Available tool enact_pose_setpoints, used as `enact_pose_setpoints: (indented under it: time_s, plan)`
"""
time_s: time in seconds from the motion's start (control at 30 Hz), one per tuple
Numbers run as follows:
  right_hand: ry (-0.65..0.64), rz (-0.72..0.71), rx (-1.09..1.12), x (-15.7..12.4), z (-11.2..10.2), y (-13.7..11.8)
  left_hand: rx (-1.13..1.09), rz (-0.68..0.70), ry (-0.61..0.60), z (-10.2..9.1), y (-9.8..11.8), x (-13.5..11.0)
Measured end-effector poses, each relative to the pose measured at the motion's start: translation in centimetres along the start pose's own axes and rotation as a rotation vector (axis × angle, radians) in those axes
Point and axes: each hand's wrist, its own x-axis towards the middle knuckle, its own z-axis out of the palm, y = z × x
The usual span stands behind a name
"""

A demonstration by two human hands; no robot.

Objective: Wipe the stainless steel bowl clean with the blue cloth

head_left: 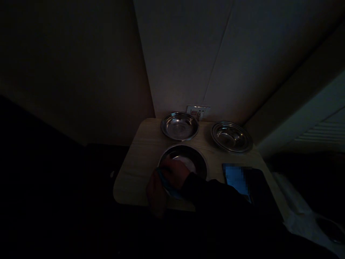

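Observation:
In the dim head view, a shallow metal bowl (196,158) sits near the table's front edge. My right hand (176,173) reaches across into its left side, fingers closed on a blue cloth (168,186) that lies against the rim. At the bowl's left front edge is my left hand (156,192), its fingers closed at the rim beside the cloth. The near side of the bowl is hidden by my hands and dark sleeve. Darkness blurs the finger details.
Behind stands another metal bowl (180,127), near a wall socket (198,110). Several nested metal bowls (230,138) are at the back right. A lit phone (236,180) lies on a dark flat object (262,190) at the right of the wooden table (132,172).

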Motion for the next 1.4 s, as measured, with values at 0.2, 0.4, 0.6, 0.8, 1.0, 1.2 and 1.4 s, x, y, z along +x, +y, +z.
enact_pose_setpoints:
  time_s: [0.2, 0.4, 0.6, 0.8, 1.0, 1.2, 1.4]
  plan:
    - [0.041, 0.057, -0.092, 1.3, -0.3, -0.7, 0.013, -0.012, -0.019, 0.1, 0.3, 0.0]
    - [-0.21, -0.057, -0.178, -1.5, -0.9, -0.6, 0.007, -0.062, 0.066, 0.1, 0.4, -0.4]
    - [-0.338, -0.069, -0.383, -3.8, -4.9, 0.6, -0.028, -0.142, 0.005, -0.5, 1.3, -1.0]
    - [-0.213, -0.084, -0.675, -4.3, -6.5, 0.8, -0.054, -0.161, -0.006, -1.4, 1.3, -0.8]
    - [-0.397, -0.126, -0.569, -4.4, -3.6, 1.4, -0.066, -0.089, -0.202, -1.4, 1.3, 1.1]
    - [-0.423, -0.155, -0.529, -3.7, -1.9, 1.4, -0.106, -0.035, -0.191, -0.6, 0.8, 0.9]
    - [-0.282, -0.064, -0.559, -0.2, -0.5, 1.3, -0.121, -0.004, -0.192, -0.6, 0.6, 0.5]
